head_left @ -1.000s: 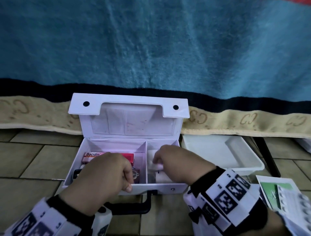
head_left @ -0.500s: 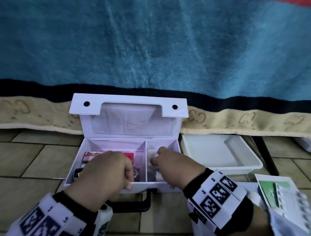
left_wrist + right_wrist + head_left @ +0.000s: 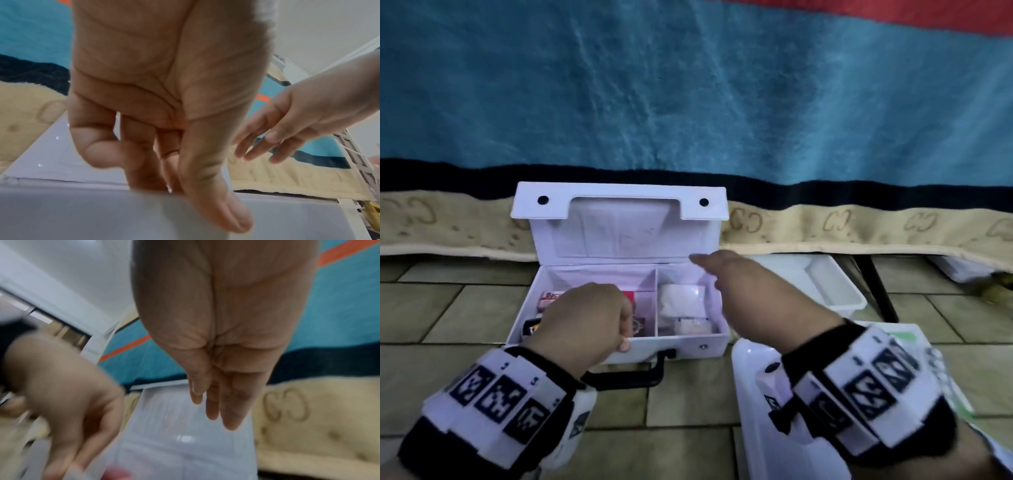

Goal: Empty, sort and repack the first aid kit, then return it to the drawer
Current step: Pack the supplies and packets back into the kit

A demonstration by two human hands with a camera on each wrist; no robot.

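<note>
The white first aid kit [image 3: 688,346] stands open on the tiled floor, its lid [image 3: 619,236] upright. A pink medicine box [image 3: 549,297] lies in its left compartment and white gauze packets [image 3: 681,298] in the right one. My left hand [image 3: 625,339] grips the kit's front wall [image 3: 82,211], thumb outside and fingers inside, as the left wrist view shows [image 3: 174,186]. My right hand [image 3: 709,270] hovers over the right compartment, fingers straight and holding nothing, tips near the lid's lower right corner. In the right wrist view my right hand [image 3: 216,402] points at the lid [image 3: 185,443].
A white plastic tray [image 3: 825,284] sits right of the kit under the bed's blanket [image 3: 688,102]. The kit's black handle [image 3: 626,378] lies in front. Another white tray [image 3: 750,411] and green-and-white packets [image 3: 904,337] lie at the front right. A black bed leg [image 3: 876,291] stands behind.
My right hand has let go of the white packet in the right compartment, risen and stretched out toward the lid. My left hand has kept its grip on the front wall.
</note>
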